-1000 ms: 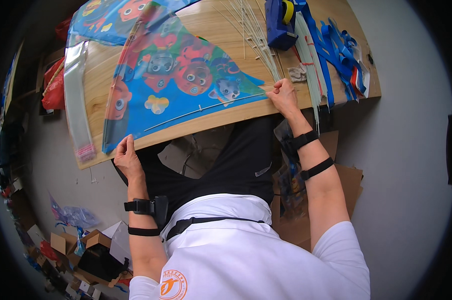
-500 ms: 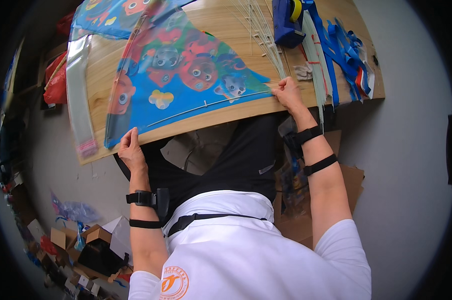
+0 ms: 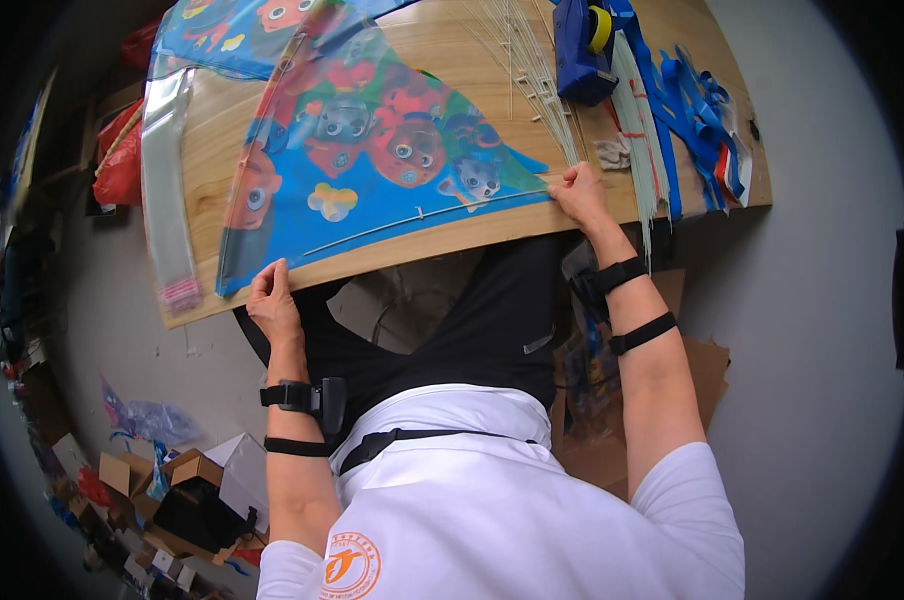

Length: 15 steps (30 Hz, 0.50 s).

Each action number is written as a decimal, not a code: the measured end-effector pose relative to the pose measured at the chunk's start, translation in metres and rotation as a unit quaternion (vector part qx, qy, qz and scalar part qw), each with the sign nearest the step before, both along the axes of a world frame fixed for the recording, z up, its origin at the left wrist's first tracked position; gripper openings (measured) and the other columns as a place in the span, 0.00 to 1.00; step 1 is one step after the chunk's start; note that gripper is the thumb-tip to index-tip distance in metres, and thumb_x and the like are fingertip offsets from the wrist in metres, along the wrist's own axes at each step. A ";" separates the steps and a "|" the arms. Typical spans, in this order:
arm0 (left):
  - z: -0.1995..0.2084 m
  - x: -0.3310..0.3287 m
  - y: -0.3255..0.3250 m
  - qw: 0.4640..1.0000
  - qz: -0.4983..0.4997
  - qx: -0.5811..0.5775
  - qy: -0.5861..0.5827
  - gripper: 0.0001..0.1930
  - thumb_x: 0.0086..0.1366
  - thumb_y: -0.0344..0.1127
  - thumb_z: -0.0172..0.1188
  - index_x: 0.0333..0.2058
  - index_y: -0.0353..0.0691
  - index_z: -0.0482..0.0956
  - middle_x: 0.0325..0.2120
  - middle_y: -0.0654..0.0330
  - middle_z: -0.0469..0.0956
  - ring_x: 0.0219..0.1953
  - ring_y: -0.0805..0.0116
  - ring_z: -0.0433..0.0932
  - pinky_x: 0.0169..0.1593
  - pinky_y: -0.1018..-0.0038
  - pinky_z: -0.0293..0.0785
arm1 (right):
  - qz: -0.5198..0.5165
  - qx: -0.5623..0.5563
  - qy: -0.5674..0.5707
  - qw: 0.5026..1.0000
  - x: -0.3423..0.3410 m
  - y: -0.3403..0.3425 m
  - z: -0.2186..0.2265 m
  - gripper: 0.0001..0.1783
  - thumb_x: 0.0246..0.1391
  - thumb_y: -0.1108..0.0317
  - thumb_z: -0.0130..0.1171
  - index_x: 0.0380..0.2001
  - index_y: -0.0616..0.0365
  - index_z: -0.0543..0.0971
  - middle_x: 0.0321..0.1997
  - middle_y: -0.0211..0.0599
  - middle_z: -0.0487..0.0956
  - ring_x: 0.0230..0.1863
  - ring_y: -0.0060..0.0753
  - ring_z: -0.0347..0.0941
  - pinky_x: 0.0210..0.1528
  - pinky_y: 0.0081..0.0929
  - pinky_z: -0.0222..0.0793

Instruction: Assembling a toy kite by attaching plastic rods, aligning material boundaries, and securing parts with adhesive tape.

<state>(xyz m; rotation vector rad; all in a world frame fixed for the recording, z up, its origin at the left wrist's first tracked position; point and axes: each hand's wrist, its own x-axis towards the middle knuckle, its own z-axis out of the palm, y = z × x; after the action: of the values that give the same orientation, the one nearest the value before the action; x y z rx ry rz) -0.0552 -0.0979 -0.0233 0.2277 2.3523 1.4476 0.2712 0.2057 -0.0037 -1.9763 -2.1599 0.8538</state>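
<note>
A triangular kite (image 3: 372, 225), blue with cartoon animal faces, lies on the wooden table, stretched between my two hands. Near its lower edge my left hand (image 3: 276, 305) pinches the rim between thumb and fingers. At the kite's right corner my right hand (image 3: 578, 196) is closed in a pinch, by the end of a thin pale rod (image 3: 372, 230). This rod runs along the near side of the kite and carries a small white clip (image 3: 421, 213). Another rod (image 3: 234, 205) lies along the kite's left edge. What my fingertips cover is hidden.
A blue tape dispenser (image 3: 584, 65) stands beyond my right hand, beside loose thin rods (image 3: 547, 90). Farther right lie a bundle of pale rods (image 3: 640, 130) and blue ribbons (image 3: 684, 125). A clear plastic sleeve (image 3: 167, 190) lies left. Cardboard boxes (image 3: 194, 465) are on the floor.
The view has shifted slightly, so table and kite appear a little farther right. Both hands keep their pinch on the kite, with little movement otherwise.
</note>
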 end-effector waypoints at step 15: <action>-0.004 0.014 0.017 0.999 -0.019 -0.012 0.037 0.11 0.60 0.38 0.65 0.33 0.35 0.83 0.31 0.63 0.77 0.32 0.73 0.75 0.39 0.76 0.72 | -0.019 -0.037 0.038 0.998 0.032 0.019 -0.016 0.18 0.39 0.67 0.69 0.32 0.61 0.72 0.28 0.39 0.77 0.33 0.35 0.75 0.37 0.30 0.71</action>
<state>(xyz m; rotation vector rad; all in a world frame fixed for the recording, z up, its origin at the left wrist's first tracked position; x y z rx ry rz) -0.0412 -0.0806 -0.0271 0.3221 2.4080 1.4163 0.3031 0.2244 -0.0194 -1.9782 -2.0712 0.9989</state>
